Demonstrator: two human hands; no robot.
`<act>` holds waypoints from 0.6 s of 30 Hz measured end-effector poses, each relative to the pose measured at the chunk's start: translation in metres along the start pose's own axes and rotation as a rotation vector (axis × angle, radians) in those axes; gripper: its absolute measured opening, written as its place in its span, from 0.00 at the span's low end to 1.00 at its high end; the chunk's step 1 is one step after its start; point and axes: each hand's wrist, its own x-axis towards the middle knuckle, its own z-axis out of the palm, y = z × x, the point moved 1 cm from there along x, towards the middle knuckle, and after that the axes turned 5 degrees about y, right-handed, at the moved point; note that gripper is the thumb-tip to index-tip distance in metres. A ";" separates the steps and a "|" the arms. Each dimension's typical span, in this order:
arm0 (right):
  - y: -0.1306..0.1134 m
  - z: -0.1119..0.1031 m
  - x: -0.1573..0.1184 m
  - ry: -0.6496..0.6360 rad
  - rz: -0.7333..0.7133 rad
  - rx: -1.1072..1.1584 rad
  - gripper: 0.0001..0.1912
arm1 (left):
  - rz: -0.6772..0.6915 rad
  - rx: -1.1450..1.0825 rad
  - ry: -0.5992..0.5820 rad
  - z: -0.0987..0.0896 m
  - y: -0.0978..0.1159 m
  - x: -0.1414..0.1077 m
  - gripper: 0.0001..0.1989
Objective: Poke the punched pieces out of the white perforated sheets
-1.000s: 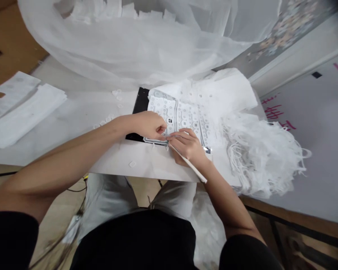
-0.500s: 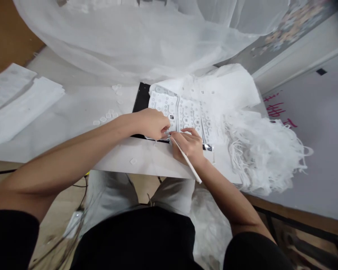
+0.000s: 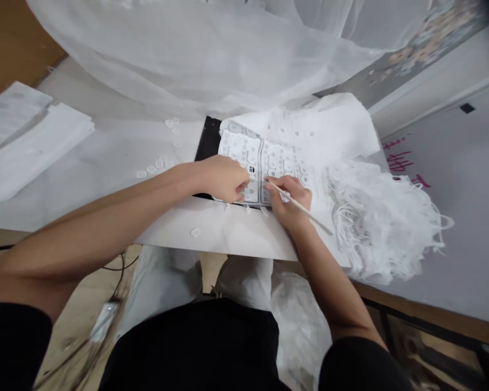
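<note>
My right hand (image 3: 292,202) grips a thin white stick (image 3: 303,207) like a pen, its upper tip near the middle of a white sheet (image 3: 252,147) patterned with small round and square shapes. The sheet lies on a black board (image 3: 208,140). My left hand (image 3: 227,178) rests on the sheet's lower left part with its fingers curled closed; what they hold, if anything, is hidden. A few small clear pieces (image 3: 264,210) hang at the sheet's front edge, between and below my hands.
Small clear pieces (image 3: 151,169) lie scattered to the left. Stacked white sheets (image 3: 41,146) sit at the far left. A heap of white stringy material (image 3: 387,222) stands at the right edge. White translucent film (image 3: 228,60) covers the back.
My right hand has moved right and slightly up with the stick, away from my left hand. My left hand has stayed nearly in place. More small clear pieces show at the front edge.
</note>
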 end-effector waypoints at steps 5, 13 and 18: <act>0.021 -0.019 0.004 -0.064 0.216 0.298 0.10 | 0.100 -0.087 0.027 0.000 -0.005 0.000 0.09; 0.033 -0.036 -0.019 -0.119 0.258 0.364 0.08 | 0.165 -0.050 0.086 0.007 0.002 0.005 0.10; 0.035 -0.041 -0.024 -0.171 0.211 0.385 0.05 | 0.137 -0.028 0.084 0.009 0.001 0.007 0.11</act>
